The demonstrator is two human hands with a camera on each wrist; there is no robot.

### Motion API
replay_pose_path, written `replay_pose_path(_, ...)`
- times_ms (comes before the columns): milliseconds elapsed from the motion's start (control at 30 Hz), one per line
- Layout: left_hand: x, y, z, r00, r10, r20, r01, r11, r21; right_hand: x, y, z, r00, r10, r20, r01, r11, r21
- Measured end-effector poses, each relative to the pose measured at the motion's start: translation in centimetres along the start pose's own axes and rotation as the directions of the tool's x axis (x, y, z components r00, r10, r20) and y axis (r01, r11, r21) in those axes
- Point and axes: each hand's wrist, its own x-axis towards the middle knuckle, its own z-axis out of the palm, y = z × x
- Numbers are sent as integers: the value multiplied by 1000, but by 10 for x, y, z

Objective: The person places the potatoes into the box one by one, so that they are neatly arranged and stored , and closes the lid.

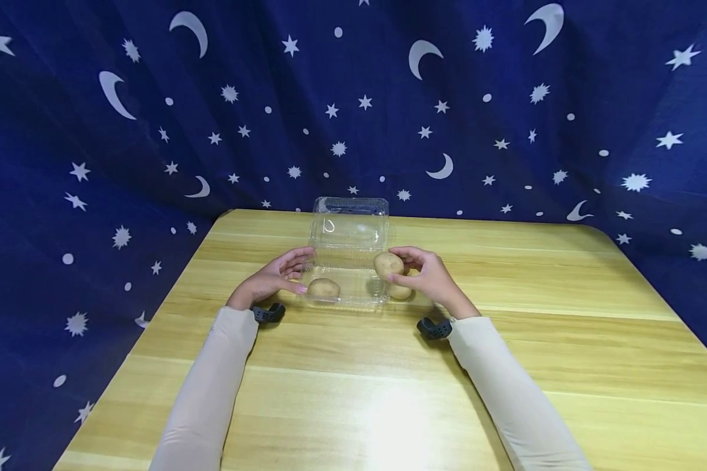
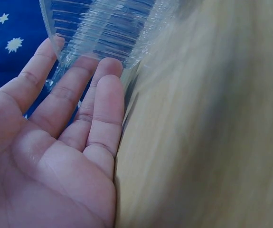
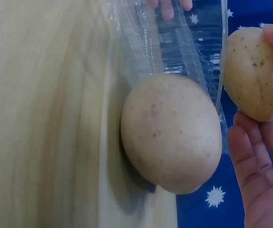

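Note:
A clear plastic clamshell box [image 1: 347, 297] stands on the table with its lid [image 1: 353, 226] raised at the back. One potato [image 1: 324, 288] lies inside at the left. My left hand [image 1: 277, 275] rests against the box's left side, and in the left wrist view its fingers [image 2: 108, 109] lie fairly straight along the ribbed wall. My right hand [image 1: 427, 278] grips a second potato [image 1: 388, 264] between thumb and fingers, raised by the box's right edge. Under that hand, another potato [image 3: 172, 130] sits on the table just outside the box.
The light wooden table [image 1: 330, 392] ends at a dark blue curtain [image 1: 377, 131] patterned with white moons and stars. A black strap device [image 1: 269, 313] is on the left wrist, and another black device [image 1: 434, 328] is on the right.

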Motion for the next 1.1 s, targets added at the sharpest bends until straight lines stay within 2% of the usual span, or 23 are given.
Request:
replay_pose_path(400,0,-5,-3,1000,14,20,-14,1000,-8,4,-7,12,999,-43,6,43,999,-13)
replay_pose_path(733,-3,-1,-1,1000,11,15,-11,1000,-11,13,-17,25,998,-44,39,40,995,92)
replay_pose_path(1100,-1,-1,-2,1000,13,13,-13,1000,0,18,-26,38,998,-24,60,17,993,115)
